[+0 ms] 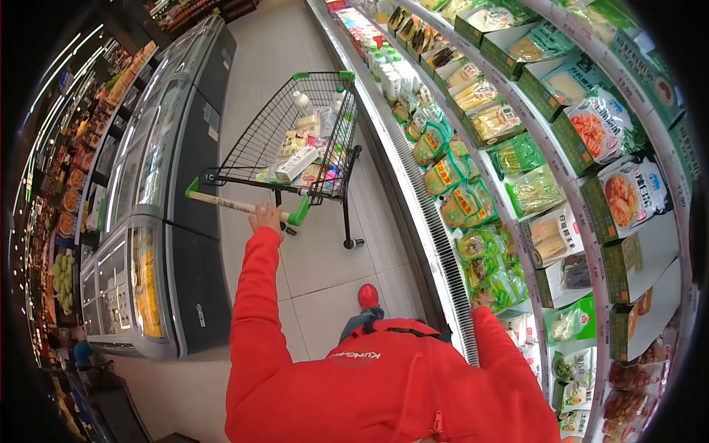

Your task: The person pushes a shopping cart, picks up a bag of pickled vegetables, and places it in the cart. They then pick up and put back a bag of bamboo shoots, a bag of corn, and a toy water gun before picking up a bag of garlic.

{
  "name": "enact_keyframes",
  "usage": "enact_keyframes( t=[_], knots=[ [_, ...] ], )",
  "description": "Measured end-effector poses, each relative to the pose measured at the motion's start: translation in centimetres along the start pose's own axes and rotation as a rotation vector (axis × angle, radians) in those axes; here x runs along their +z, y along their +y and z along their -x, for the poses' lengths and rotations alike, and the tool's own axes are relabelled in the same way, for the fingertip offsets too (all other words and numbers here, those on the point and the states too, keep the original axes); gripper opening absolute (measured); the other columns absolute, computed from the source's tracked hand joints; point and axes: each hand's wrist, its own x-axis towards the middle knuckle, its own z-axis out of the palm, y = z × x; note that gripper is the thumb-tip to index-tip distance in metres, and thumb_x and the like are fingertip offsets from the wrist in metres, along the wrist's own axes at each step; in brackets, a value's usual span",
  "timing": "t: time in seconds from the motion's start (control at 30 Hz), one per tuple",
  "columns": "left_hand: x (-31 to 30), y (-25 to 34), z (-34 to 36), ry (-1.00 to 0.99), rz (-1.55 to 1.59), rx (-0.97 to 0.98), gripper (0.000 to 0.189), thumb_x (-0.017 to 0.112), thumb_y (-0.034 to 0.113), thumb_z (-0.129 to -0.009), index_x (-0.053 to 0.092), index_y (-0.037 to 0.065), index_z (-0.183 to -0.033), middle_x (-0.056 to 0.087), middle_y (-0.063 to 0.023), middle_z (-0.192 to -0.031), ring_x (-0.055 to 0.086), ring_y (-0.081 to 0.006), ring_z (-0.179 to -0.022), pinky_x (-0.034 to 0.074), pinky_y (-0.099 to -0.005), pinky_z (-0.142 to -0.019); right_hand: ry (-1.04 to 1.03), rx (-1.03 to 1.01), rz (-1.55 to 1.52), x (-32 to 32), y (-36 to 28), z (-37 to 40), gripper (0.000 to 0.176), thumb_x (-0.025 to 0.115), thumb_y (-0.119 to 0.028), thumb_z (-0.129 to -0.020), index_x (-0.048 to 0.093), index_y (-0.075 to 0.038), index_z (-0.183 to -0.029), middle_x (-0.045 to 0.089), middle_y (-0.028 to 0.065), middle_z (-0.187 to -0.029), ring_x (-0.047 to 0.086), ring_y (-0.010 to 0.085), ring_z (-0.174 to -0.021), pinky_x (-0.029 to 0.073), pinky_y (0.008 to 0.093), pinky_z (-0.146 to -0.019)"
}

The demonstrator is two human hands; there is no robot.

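Observation:
My left hand [267,220] is closed around the right part of the shopping cart handle [229,204], which has green ends. The black wire cart [247,140] stands ahead of me. In it lie a white box [297,164], several packages and a white bottle [302,102]. To my right, my right hand [481,302] reaches into the open chilled shelf, at the green bags of vegetables [487,275]. Only a little of this hand shows past the red sleeve, and its fingers are hidden, so any hold on a bag cannot be made out.
The chilled display's front ledge [432,247] runs along my right, below tiers of packaged food [543,236]. Glass-topped freezers [196,277] line the left side. Tiled floor [325,255] lies between them. Another person [85,354] is at the lower left.

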Motion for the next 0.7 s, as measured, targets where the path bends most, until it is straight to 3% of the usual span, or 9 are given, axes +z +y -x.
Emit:
enact_keyframes(
  t=[0.1,0.2,0.27,0.37,0.4,0.57,0.63,0.7],
  knots=[
    [-1.0,0.4,-2.9,-0.341,0.074,0.210,0.031,0.065,0.015,-0.073,0.057,0.011,-0.103,0.055,-0.0071,-0.112,0.044,-0.0238,-0.115,0.028,-0.0412,-0.103,-0.135,0.108,-0.516,0.0,-11.1,0.0,0.022,0.050,-0.010,-0.085,0.052,-0.004,-0.106,0.050,0.0053,-0.063,0.046,0.0138,-0.044,0.039,0.0286,-0.039],
    [1.9,0.1,-4.2,-0.251,0.087,0.389,0.019,0.065,0.016,-0.072,0.060,0.014,-0.090,0.061,-0.0084,-0.095,0.053,-0.0277,-0.100,0.039,-0.0419,-0.087,-0.259,0.121,-0.544,2.0,-21.5,4.1,0.033,0.050,-0.008,-0.084,0.047,-0.002,-0.117,0.055,0.0080,-0.076,0.053,0.0141,-0.056,0.044,0.0281,-0.047],
    [1.6,0.8,-4.2,-0.247,0.130,0.429,0.015,0.065,0.015,-0.072,0.059,0.012,-0.086,0.061,-0.0087,-0.089,0.055,-0.0288,-0.095,0.040,-0.0418,-0.081,-0.383,0.133,-0.459,3.4,-28.2,8.0,0.035,0.051,-0.008,-0.084,0.047,-0.002,-0.118,0.057,0.0079,-0.081,0.056,0.0147,-0.063,0.047,0.0276,-0.052],
    [1.4,1.6,-4.0,-0.216,0.093,0.549,0.021,0.066,0.018,-0.073,0.056,0.011,-0.091,0.061,-0.0066,-0.093,0.056,-0.0267,-0.092,0.040,-0.0400,-0.080,-0.615,0.131,-0.482,7.7,-30.5,9.4,0.037,0.053,-0.012,-0.084,0.049,-0.004,-0.119,0.060,0.0075,-0.089,0.059,0.0157,-0.072,0.052,0.0288,-0.061],
    [1.5,2.4,-3.7,-0.189,0.121,0.559,0.021,0.065,0.017,-0.073,0.056,0.011,-0.091,0.061,-0.0068,-0.092,0.056,-0.0272,-0.091,0.040,-0.0404,-0.079,-0.558,0.051,-0.319,7.4,-34.4,12.0,0.036,0.053,-0.015,-0.085,0.051,-0.005,-0.119,0.060,0.0076,-0.093,0.060,0.0153,-0.078,0.052,0.0291,-0.066],
    [0.5,6.5,-2.5,-0.169,0.281,0.657,0.033,0.069,0.026,-0.071,0.055,0.009,-0.096,0.060,-0.0085,-0.091,0.057,-0.0286,-0.088,0.042,-0.0404,-0.077,-0.653,-0.173,0.086,6.4,-45.9,15.8,0.035,0.052,-0.024,-0.087,0.055,-0.008,-0.118,0.063,0.0052,-0.100,0.060,0.0158,-0.087,0.049,0.0300,-0.078],
    [0.0,7.1,-2.7,-0.203,0.385,0.678,0.041,0.071,0.030,-0.070,0.055,0.007,-0.099,0.061,-0.0096,-0.089,0.058,-0.0296,-0.086,0.044,-0.0405,-0.074,-0.531,-0.448,0.003,8.1,-47.4,15.6,0.037,0.052,-0.024,-0.088,0.053,-0.009,-0.122,0.063,0.0068,-0.105,0.060,0.0196,-0.088,0.048,0.0314,-0.081],
    [-0.1,7.5,-3.0,-0.264,0.543,0.689,0.048,0.074,0.033,-0.068,0.055,0.006,-0.103,0.062,-0.0109,-0.087,0.059,-0.0308,-0.082,0.046,-0.0402,-0.071,-0.491,-0.478,-0.089,8.7,-50.4,16.2,0.039,0.052,-0.024,-0.087,0.051,-0.009,-0.123,0.062,0.0092,-0.107,0.060,0.0223,-0.092,0.046,0.0324,-0.084]
  ],
)
